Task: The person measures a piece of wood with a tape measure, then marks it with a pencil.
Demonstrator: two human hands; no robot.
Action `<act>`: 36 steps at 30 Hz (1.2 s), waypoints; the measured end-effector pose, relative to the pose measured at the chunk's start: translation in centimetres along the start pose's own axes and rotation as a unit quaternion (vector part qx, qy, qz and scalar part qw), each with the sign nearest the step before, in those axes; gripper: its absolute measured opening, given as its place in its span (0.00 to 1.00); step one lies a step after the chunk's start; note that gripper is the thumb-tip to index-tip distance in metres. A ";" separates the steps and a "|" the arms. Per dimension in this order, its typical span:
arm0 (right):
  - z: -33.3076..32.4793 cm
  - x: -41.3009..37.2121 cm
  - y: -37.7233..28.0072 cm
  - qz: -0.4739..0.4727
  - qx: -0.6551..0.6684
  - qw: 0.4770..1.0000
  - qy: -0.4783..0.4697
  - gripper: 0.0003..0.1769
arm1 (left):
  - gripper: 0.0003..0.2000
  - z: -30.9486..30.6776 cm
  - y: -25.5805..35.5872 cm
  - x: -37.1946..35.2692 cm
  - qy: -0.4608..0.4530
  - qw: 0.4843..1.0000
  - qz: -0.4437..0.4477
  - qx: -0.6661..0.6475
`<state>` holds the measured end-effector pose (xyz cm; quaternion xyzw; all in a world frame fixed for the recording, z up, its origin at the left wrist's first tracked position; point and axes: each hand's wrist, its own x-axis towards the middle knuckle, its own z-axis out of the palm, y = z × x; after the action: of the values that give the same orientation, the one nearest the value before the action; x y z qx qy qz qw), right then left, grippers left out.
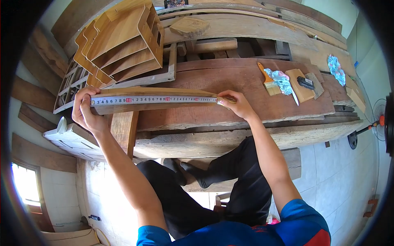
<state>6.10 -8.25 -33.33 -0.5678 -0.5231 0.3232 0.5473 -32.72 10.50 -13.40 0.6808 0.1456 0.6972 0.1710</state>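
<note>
A narrow wooden board lies crosswise in front of me, with a white tape measure blade stretched along its face. My left hand is closed round the board's left end, fingers over the top edge, by the low numbers of the tape. At the other end my right hand is closed on the tape measure, its thumb and fingers near the blade; the palm hides part of the case. Below the board's left part stands a thick wooden piece.
A wooden paper organizer stands at the back left. On the reddish plank to the right lie a paintbrush, a crumpled patterned cloth and a wooden block with a black item on it. A fan stands far right.
</note>
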 end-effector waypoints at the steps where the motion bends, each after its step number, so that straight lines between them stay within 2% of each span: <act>1: 0.1 0.0 -0.1 0.006 0.000 1.000 0.001 0.22 | 0.13 0.0 0.1 0.0 -0.004 1.000 0.000 0.016; 3: 0.3 -0.3 -0.5 0.001 -0.028 1.000 0.001 0.23 | 0.11 0.0 0.5 0.2 -0.012 0.999 -0.002 0.050; 5: 0.6 -0.7 -0.8 -0.022 -0.082 0.996 0.000 0.25 | 0.09 1.1 0.6 0.0 0.022 1.000 0.007 -0.014; 8: 0.6 -0.7 -0.6 -0.027 -0.082 0.996 -0.005 0.27 | 0.12 1.4 0.0 0.1 0.044 0.998 0.014 -0.053; 10: 0.7 -0.7 -0.5 -0.020 -0.074 0.997 0.005 0.26 | 0.12 1.7 -0.1 0.3 0.068 0.997 0.026 -0.026; 14: 0.7 -0.5 0.3 -0.017 -0.040 0.999 0.018 0.22 | 0.09 1.7 0.3 0.1 0.063 0.997 -0.012 -0.031; 19: 0.2 -0.9 0.0 0.041 0.029 0.998 0.035 0.18 | 0.05 2.5 1.9 0.3 0.053 0.998 -0.039 -0.015; 20: 0.1 -1.1 -0.1 0.049 0.047 0.997 0.042 0.17 | 0.06 2.8 2.3 0.3 0.062 0.997 -0.055 0.002; 22: 0.2 -1.3 -0.3 0.053 0.113 0.990 0.069 0.16 | 0.24 3.3 1.8 0.4 0.057 0.998 0.027 0.013; 24: 0.5 -1.3 -0.4 0.041 0.209 0.971 0.106 0.15 | 0.22 3.5 2.0 0.2 0.056 0.998 0.000 -0.033; 28: 0.5 -2.2 -1.7 0.007 0.358 0.933 0.045 0.16 | 0.16 2.8 3.8 1.1 -0.001 0.993 -0.082 0.079; 29: 0.5 -2.5 -1.4 0.016 0.381 0.924 0.024 0.20 | 0.15 2.9 5.1 1.1 -0.015 0.990 -0.101 0.101; 31: 1.2 -3.2 -2.0 -0.004 0.385 0.923 -0.015 0.23 | 0.15 3.0 7.5 0.9 -0.067 0.975 -0.130 0.165; 33: 2.1 -3.9 -2.8 0.001 0.362 0.931 -0.037 0.29 | 0.18 3.5 8.9 0.8 -0.074 0.974 -0.133 0.167; 36: 3.5 -5.6 -6.0 -0.005 0.294 0.954 -0.065 0.28 | 0.24 3.7 10.2 0.8 -0.131 0.971 -0.111 0.169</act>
<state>-0.02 -13.42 -29.40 -0.3574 -0.4422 0.4960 0.6563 -29.44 1.54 -8.11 0.7648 0.3121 0.5440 0.1473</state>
